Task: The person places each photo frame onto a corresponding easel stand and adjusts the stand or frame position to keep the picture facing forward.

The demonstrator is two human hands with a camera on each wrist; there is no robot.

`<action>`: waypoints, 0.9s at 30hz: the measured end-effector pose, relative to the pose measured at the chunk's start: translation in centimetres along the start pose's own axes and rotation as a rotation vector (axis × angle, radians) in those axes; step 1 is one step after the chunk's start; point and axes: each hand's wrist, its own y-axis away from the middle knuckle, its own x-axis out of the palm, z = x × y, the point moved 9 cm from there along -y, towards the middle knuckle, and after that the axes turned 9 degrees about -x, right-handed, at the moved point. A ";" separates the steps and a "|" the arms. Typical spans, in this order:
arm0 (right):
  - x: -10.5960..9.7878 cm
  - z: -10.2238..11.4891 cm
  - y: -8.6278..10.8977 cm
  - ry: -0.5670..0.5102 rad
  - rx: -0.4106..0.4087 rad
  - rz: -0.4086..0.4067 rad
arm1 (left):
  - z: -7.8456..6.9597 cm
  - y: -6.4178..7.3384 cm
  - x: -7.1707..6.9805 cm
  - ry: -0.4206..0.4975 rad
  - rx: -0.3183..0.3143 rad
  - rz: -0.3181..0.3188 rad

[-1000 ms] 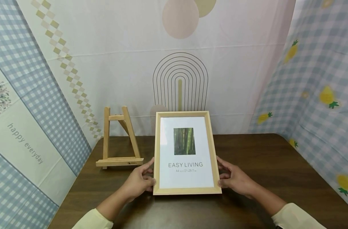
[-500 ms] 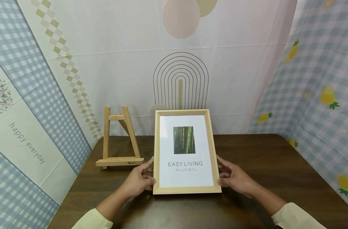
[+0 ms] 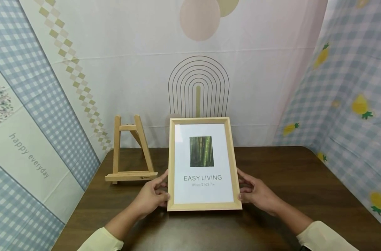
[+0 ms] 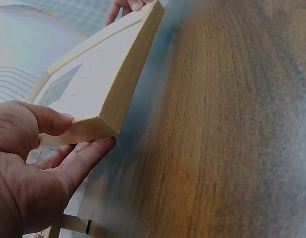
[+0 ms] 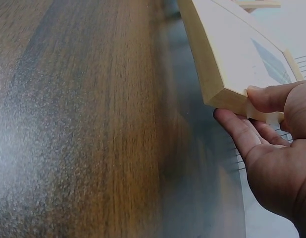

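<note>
A light wood picture frame (image 3: pixel 204 206) is held tilted back over the dark table, its printed sheet facing me. The sheet shows a bamboo picture and the words "EASY LIVING". My left hand (image 3: pixel 152 197) grips the frame's lower left side, with the thumb (image 4: pixel 56 121) on the front edge and fingers behind. On the opposite side, my right hand (image 3: pixel 259 196) grips the lower right the same way, as the right wrist view shows. To the left of the frame stands a small wooden easel (image 3: pixel 131 176), touched by neither hand.
The dark wood table (image 3: pixel 281 167) runs back to a white patterned cloth (image 3: pixel 127 80). Blue checked cloths hang at both sides, the right one (image 3: pixel 344 139) printed with pineapples.
The picture frame's top edge has risen slightly, so it stands a little more upright in both hands. The hands keep their grip and the easel stays put.
</note>
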 end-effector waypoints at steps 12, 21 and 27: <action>-0.2 0.0 -0.2 0.004 -0.003 -0.034 | 0.1 -0.4 0.0 -0.013 0.006 -0.015; -0.3 0.0 -0.3 0.008 -0.006 -0.050 | -0.3 -0.5 0.1 -0.019 0.024 -0.017; -0.4 0.0 -0.4 0.007 -0.012 -0.061 | -0.6 -0.6 0.0 -0.016 0.037 -0.015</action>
